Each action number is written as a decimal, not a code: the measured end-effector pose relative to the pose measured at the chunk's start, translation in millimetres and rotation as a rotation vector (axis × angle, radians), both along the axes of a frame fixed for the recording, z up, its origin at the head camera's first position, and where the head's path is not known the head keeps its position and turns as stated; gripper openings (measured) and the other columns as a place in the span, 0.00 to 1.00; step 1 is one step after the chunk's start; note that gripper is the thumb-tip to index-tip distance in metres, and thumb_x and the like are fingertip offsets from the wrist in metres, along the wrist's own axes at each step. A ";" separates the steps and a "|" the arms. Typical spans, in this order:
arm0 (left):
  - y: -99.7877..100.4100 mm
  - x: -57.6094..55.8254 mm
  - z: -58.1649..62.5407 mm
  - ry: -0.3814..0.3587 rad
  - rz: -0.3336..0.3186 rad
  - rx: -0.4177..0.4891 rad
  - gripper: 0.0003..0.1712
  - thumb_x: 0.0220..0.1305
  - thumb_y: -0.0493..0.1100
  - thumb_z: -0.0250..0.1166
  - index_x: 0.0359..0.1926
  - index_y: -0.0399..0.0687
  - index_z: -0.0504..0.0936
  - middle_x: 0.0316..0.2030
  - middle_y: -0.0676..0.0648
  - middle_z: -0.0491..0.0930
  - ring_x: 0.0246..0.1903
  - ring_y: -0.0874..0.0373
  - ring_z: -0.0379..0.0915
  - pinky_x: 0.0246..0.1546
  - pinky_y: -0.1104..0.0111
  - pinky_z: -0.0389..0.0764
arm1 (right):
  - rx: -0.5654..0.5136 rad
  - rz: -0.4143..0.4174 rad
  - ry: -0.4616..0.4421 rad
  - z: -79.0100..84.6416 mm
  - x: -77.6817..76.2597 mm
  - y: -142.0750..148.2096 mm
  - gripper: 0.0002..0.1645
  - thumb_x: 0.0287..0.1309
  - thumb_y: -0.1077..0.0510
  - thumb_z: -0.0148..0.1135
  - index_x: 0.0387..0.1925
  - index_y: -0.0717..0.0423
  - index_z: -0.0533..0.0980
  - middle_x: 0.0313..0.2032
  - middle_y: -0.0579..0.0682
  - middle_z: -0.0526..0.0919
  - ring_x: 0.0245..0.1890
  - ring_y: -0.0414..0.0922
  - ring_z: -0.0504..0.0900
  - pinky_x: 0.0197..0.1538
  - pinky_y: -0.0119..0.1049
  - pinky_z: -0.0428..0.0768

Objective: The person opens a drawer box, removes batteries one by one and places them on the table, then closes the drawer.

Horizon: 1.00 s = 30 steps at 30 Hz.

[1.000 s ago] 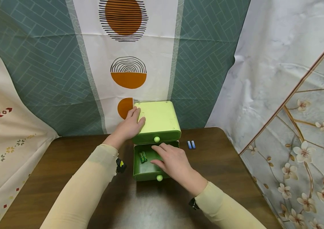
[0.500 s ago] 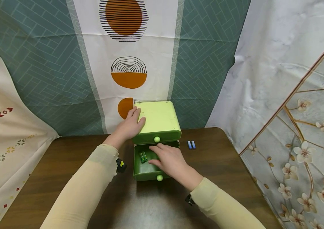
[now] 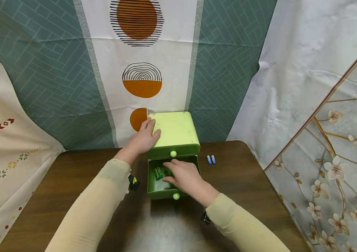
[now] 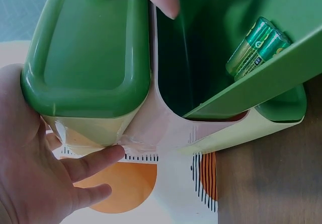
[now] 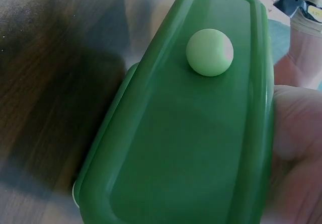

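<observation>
A small drawer cabinet (image 3: 176, 127) with a pale yellow-green top stands at the back of the table. My left hand (image 3: 142, 140) rests on its upper left edge; the left wrist view shows the fingers (image 4: 98, 163) extended along the cabinet's side. Below the closed top drawer (image 3: 162, 152), another green drawer (image 3: 162, 195) is pulled out. Inside it, two green batteries (image 3: 158, 173) lie side by side at the left. My right hand (image 3: 186, 176) reaches over this drawer, thumb and fingers apart, to the right of the batteries. From the right wrist, the drawer front (image 5: 186, 128) hides the fingertips.
Two blue-and-white batteries (image 3: 211, 160) lie on the wooden table (image 3: 238, 189), right of the cabinet. Behind the table hangs a patterned cloth (image 3: 102, 84), and a floral cloth (image 3: 333, 147) runs along the right side. Round pale knobs (image 3: 176, 196) stick out from the drawer fronts.
My right hand has shifted slightly left over the pulled-out drawer, closer to the green batteries. My left hand, the cabinet and all batteries have stayed in place.
</observation>
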<state>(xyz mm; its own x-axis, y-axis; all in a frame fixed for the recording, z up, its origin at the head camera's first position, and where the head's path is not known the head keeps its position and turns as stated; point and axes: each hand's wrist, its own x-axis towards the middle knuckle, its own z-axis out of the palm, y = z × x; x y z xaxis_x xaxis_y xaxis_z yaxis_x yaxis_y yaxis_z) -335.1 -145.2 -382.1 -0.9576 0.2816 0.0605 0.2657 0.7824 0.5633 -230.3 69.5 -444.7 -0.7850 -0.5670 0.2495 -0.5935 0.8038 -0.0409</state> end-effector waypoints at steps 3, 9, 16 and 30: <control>0.0 -0.8 -0.5 -0.002 -0.001 0.000 0.44 0.89 0.63 0.40 0.91 0.47 0.41 0.89 0.42 0.34 0.85 0.36 0.47 0.77 0.37 0.61 | 0.012 -0.005 -0.013 -0.6 -1.6 -1.8 0.36 0.70 0.35 0.74 0.70 0.48 0.83 0.55 0.47 0.88 0.45 0.43 0.90 0.40 0.41 0.87; -0.5 -2.4 -2.3 -0.001 -0.002 -0.001 0.44 0.89 0.63 0.40 0.91 0.47 0.41 0.89 0.42 0.34 0.85 0.36 0.47 0.78 0.37 0.60 | 0.021 -0.006 -0.032 -2.3 -4.8 -5.9 0.35 0.69 0.36 0.76 0.70 0.49 0.83 0.49 0.46 0.88 0.38 0.41 0.88 0.36 0.38 0.84; -0.8 -2.7 -3.5 0.000 -0.005 0.009 0.44 0.89 0.63 0.40 0.91 0.47 0.41 0.89 0.43 0.33 0.85 0.37 0.47 0.78 0.37 0.61 | 0.037 -0.007 -0.044 -5.3 -8.8 -9.7 0.35 0.68 0.36 0.76 0.69 0.48 0.84 0.48 0.46 0.88 0.39 0.42 0.88 0.36 0.39 0.84; -1.2 -2.8 -3.3 -0.001 -0.006 0.016 0.44 0.89 0.63 0.40 0.92 0.48 0.41 0.90 0.43 0.33 0.85 0.37 0.45 0.78 0.37 0.60 | 0.069 -0.026 -0.088 -8.1 -16.2 -22.1 0.34 0.68 0.36 0.76 0.69 0.45 0.84 0.46 0.44 0.88 0.41 0.42 0.88 0.39 0.43 0.86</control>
<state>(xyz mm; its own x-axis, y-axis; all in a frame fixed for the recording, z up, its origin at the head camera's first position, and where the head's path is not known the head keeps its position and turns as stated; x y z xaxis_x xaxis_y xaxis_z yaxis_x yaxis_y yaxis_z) -337.9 -146.4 -385.4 -0.9560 0.2864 0.0640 0.2697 0.7716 0.5762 -246.5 47.4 -452.8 -0.8166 -0.5601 0.1398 -0.5694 0.8213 -0.0357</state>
